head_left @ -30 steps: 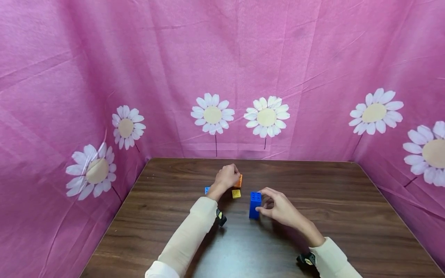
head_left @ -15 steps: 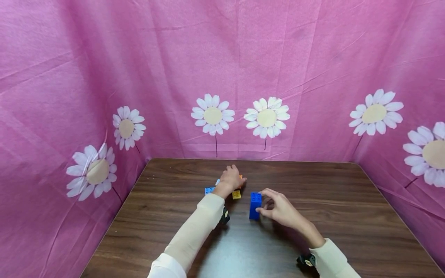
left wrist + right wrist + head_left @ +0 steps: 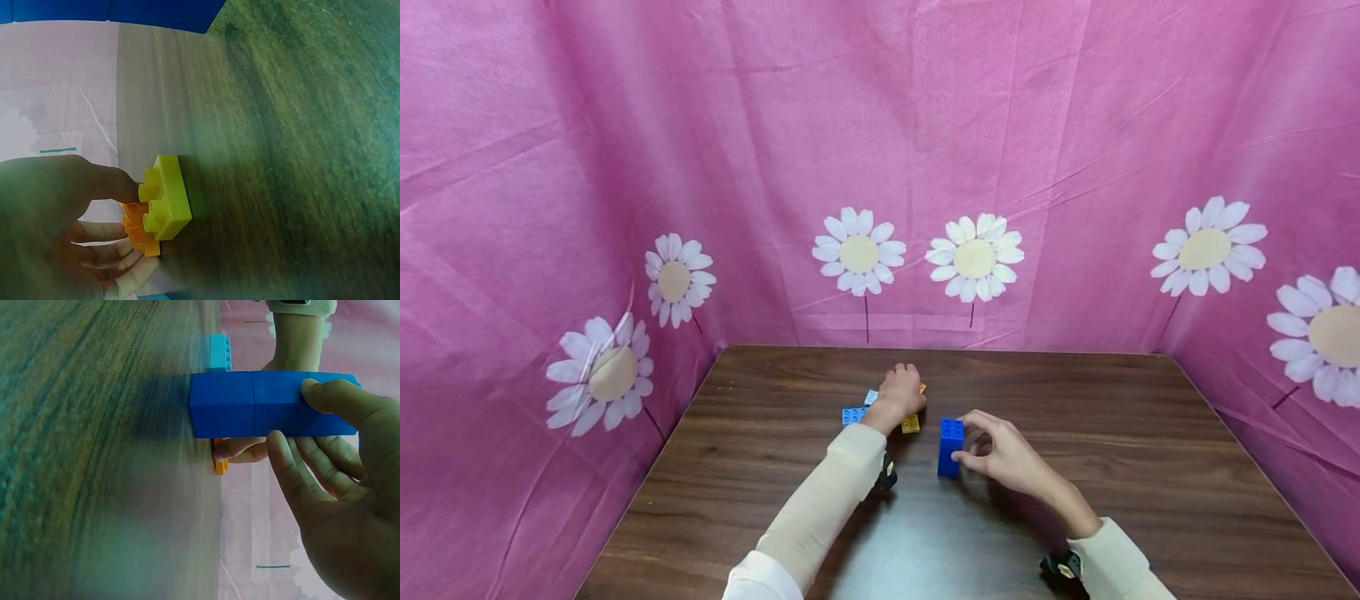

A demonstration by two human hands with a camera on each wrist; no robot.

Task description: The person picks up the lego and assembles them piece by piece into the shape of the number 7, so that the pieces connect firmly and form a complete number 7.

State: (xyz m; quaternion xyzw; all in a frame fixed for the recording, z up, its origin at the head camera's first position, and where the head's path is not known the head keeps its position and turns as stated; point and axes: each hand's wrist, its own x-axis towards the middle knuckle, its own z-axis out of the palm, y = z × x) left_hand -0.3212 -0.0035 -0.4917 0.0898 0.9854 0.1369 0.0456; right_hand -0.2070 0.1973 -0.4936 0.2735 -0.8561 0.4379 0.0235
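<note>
My right hand (image 3: 1009, 454) pinches a tall stack of blue toy building bricks (image 3: 950, 454), which stands upright on the table. Its thumb lies on one side and the fingers are on the opposite side in the right wrist view. Farther off and to the left, my left hand (image 3: 901, 395) holds an orange brick (image 3: 137, 226) between thumb and fingers, low at the tabletop; the hand hides most of it in the head view. Just in front of that brick lies a small yellow brick (image 3: 174, 199), studs up, close to the left thumb tip.
Left of the left hand lie a blue eight-stud-type brick (image 3: 853, 415) and a paler blue brick (image 3: 871, 397). The brown wooden table (image 3: 775, 379) ends at the back against a pink curtain (image 3: 760, 167) printed with daisies.
My left hand has shifted slightly, first right and toward me, and its thumb, spread out half a second ago, has drawn in at the orange brick. The right hand stays on the blue stack.
</note>
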